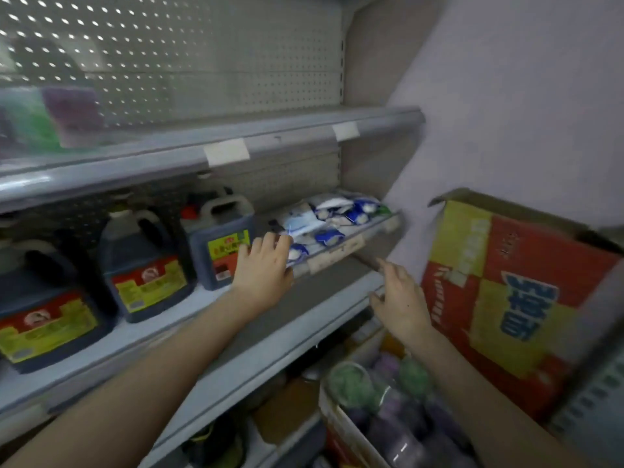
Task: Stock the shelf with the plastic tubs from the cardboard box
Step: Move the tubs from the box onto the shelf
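Low at the right of the head view, the plastic tubs, with green and purple lids, sit packed in the cardboard box, under the shelf's front edge and below my right grip. That grip hangs over the front lip of the middle shelf, fingers loosely spread, holding nothing. My left grip reaches further in, fingers straight and empty, its tips at the front of a small raised tray of white and blue packets; I cannot tell whether they touch it. Both grips are well above the tubs.

The middle shelf is grey, with a bare stretch between my two grips. Three dark jugs with red and yellow labels stand to the left of it. The upper shelf carries a blurred green and purple shape at far left, with pegboard behind. A red and yellow carton stands against the pale wall, just beside my right grip.
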